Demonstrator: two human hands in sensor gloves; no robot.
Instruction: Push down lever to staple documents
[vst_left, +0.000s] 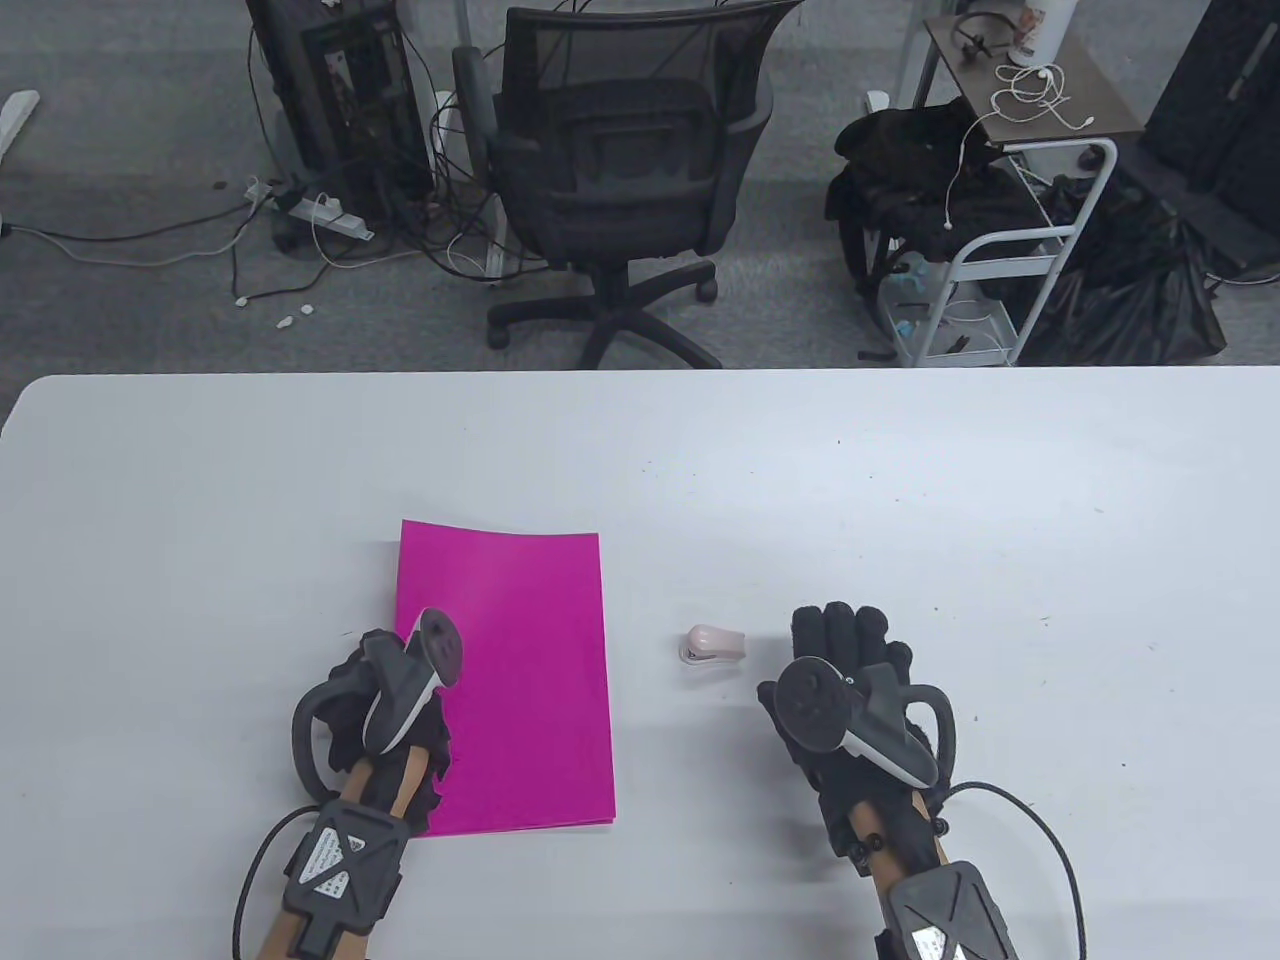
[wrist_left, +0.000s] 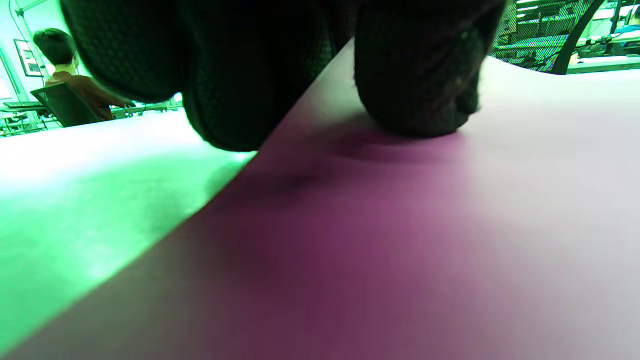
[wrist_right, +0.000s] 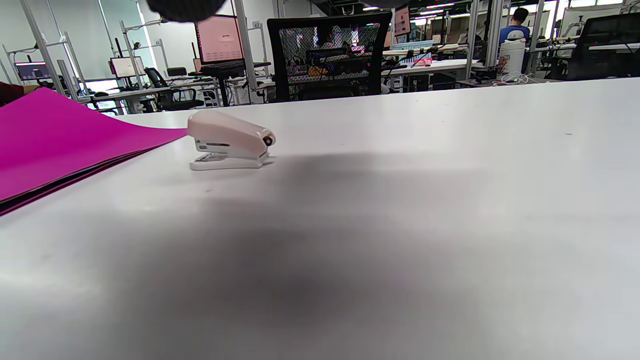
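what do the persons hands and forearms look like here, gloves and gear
Both the left hand and the right hand wear black fabric gloves. A grey-and-white controller-shaped tracker is strapped to the back of each. Dark grey angular modules with pale labels sit on the forearms over tan bars, with black cables looping out.

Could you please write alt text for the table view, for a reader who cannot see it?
A small pale pink stapler sits on a white table between a magenta stack of paper and the right hand, which is open and apart from it. The left hand rests on the paper's left edge. A black office chair stands beyond the table.
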